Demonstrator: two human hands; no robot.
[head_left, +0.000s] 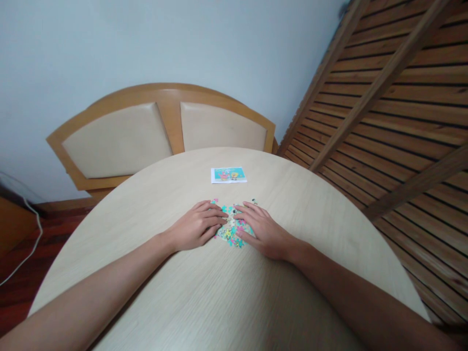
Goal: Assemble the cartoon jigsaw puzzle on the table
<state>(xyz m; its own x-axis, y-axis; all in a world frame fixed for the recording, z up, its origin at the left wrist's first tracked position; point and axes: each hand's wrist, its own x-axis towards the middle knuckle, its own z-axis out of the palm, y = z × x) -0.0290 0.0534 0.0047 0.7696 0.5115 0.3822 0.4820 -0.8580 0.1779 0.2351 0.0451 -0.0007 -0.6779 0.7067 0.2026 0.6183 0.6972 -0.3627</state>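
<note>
A small heap of jigsaw puzzle pieces (231, 236) in turquoise, pink, yellow and white lies on the tabletop. My left hand (199, 225) rests flat at the heap's left side, fingers stretched out with their tips on the pieces. From the right, my right hand (261, 229) reaches over the pile, its fingers spread and the tips touching pieces. Both palms face down, and they hide part of the heap. Just beyond the hands lies a picture card (229, 175) with a white border, showing a pink and a yellow cartoon figure on turquoise.
The round pale wooden table (175, 302) has a curved edge. Behind it stands a wooden headboard-like piece with cream panels (223, 126) against the wall. A slatted wooden structure (395, 102) slopes along the right. A white cable (36, 234) hangs at the far left.
</note>
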